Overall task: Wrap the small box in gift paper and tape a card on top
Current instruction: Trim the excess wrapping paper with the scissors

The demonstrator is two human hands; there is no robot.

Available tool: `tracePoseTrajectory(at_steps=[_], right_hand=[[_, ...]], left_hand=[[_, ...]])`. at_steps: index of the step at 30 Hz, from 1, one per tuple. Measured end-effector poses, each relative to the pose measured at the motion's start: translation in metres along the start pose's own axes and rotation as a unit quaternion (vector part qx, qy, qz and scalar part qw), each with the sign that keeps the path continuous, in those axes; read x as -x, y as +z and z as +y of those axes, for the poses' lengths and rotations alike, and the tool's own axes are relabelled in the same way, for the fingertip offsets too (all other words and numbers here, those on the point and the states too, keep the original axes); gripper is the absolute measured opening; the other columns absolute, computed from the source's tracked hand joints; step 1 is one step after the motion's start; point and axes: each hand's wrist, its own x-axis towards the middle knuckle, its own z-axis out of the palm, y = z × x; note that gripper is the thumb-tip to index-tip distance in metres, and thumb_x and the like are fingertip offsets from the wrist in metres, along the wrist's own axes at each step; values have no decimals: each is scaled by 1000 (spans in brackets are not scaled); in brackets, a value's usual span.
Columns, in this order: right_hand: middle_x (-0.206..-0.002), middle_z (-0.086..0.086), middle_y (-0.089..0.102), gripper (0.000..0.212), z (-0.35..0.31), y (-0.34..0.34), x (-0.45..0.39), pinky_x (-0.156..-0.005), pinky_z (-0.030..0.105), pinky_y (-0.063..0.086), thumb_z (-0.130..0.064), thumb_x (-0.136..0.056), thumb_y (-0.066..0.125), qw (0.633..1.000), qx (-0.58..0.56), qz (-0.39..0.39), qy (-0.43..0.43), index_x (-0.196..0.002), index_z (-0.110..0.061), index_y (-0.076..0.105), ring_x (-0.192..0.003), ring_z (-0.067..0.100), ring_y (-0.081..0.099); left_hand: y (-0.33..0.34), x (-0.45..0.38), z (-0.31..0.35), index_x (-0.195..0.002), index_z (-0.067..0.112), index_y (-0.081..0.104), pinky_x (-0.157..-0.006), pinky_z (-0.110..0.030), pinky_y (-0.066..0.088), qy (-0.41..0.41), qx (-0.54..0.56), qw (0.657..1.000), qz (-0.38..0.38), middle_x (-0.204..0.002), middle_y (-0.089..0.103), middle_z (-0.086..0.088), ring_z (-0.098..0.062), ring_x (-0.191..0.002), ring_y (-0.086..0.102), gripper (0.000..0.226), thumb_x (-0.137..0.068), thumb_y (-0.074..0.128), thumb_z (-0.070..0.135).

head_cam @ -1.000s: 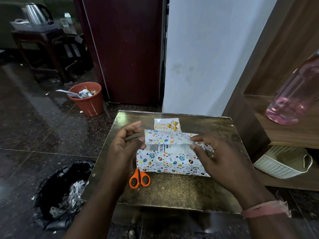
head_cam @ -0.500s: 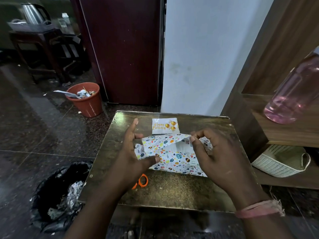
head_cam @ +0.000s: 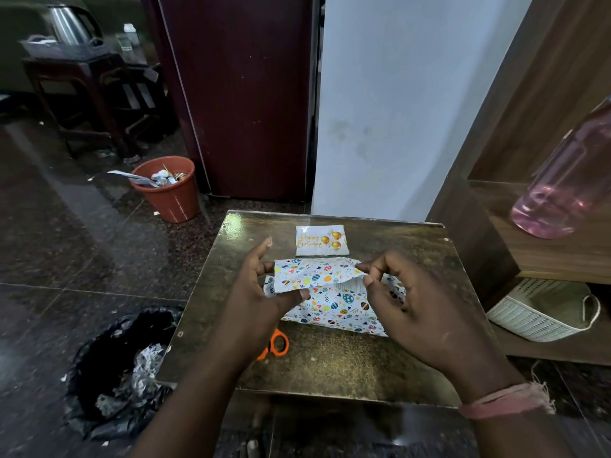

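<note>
White gift paper printed with coloured eggs covers the small box in the middle of the dark gold table; the box itself is hidden under it. My left hand pinches the left end of the far flap, thumb under its edge. At the flap's right end my right hand pinches the paper with thumb and forefinger. The flap is folded toward me over the box top. A "Happy Birthday" card with gold balloons lies flat just beyond the box.
Orange-handled scissors lie near the front, partly under my left wrist. A black bin bag sits on the floor to the left, an orange bucket farther back. A shelf on the right holds a pink bottle and a white basket.
The far flap of paper has been pulled toward me over the top of the box, hiding the printed box face seen a second ago. Both hands shifted to pinch the flap's ends.
</note>
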Motion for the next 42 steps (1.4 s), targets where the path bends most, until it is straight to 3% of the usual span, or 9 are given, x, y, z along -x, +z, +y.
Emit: tracePoseTrajectory(at_steps=[2,7,10,16,20,25,31,38,42], right_hand=[[-113,-22,65,12,1,0,1,-87,36,54,-39,-96,61,1000,16,-6,-3,-103,-32,54,-117,-5,56],[-136,-27,37,85,5,12,1,-110,35,32,-72,-76,63,988,137,-70,-24,-150,-49,26,-129,2,33],[-152,-20,15,106,8,18,-3,-109,31,16,-77,-73,68,973,207,-94,-23,-157,-48,8,-141,6,14],[-164,-17,20,88,13,23,-5,-112,31,2,-67,-82,66,972,227,-68,5,-154,-46,19,-153,12,1],[-151,-23,37,78,14,21,-4,-107,26,7,-62,-86,66,979,196,-63,10,-151,-43,28,-143,5,24],[-142,-29,41,67,15,16,-6,-101,26,17,-56,-84,73,986,157,-61,8,-144,-47,43,-135,4,34],[-126,-34,49,52,18,13,-7,-106,28,20,-51,-77,82,992,118,-42,6,-125,-45,62,-128,0,40],[-111,-26,60,36,16,16,-10,-101,28,39,-35,-78,86,997,73,-36,3,-111,-35,71,-115,5,49],[-115,-24,60,35,18,15,-9,-103,33,35,-40,-79,84,996,91,-20,-6,-111,-36,71,-117,7,49]], left_hand=[[1,1,2,-155,30,36,-73,-2,48,-1,-3,1000,-2,-119,59,7,18,-99,61,94,-79,85,2],[2,3,4,-157,21,33,-72,-7,52,9,0,1000,-23,-129,57,13,18,-99,63,92,-83,74,-15],[-1,4,3,-155,29,37,-75,-6,51,26,-13,999,-17,-135,53,16,21,-103,59,92,-82,76,-11],[-4,7,4,-148,44,43,-88,4,35,86,-100,991,-16,-143,45,23,28,-116,44,83,-84,83,11],[-6,7,5,-149,46,44,-102,2,24,125,-156,980,-6,-158,34,23,19,-139,29,81,-84,84,17],[-6,8,5,-148,45,45,-97,9,19,137,-169,976,-28,-159,31,27,26,-137,24,81,-83,85,17],[-7,6,3,-146,42,51,-119,-22,26,146,-185,972,-19,-153,44,27,4,-147,31,78,-81,86,14],[-6,8,-2,-133,39,65,-99,4,27,166,-182,969,10,-143,56,10,-7,-144,39,64,-81,84,8],[-4,9,-1,-124,30,72,-87,5,33,182,-171,968,19,-133,64,6,-14,-135,48,54,-81,82,0]])
